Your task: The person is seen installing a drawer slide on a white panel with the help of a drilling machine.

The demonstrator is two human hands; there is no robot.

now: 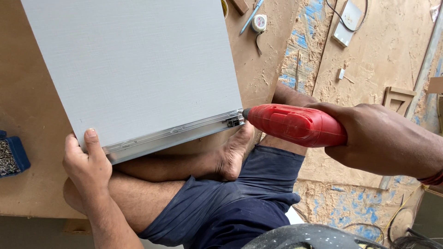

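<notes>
While the person is sitting cross-legged on the floor, things are standing like this:

Right hand: the right hand is wrapping closed around the rear of a red power screwdriver, which is pointing leftward and lying nearly level.

Screwdriver tip: its dark nose is pressing against the right end of a metal drawer slide, just beside a small bracket at that end.

Left hand: the left hand is gripping the lower left corner of the grey panel, thumb lying flat on the panel's face, fingers curling out of sight underneath.

Panel: it is resting tilted over the person's crossed legs and the brown board surface, with the slide running along its lower edge between the two hands.

Bare foot: a foot is sitting just under the slide's right end, below the screwdriver's nose.

Screw box: a blue box of screws is lying at the left edge, near the left hand but apart from it.

Tape measure: a tape measure is lying on the sawdust-covered floor beyond the panel, well apart from both hands.
</notes>
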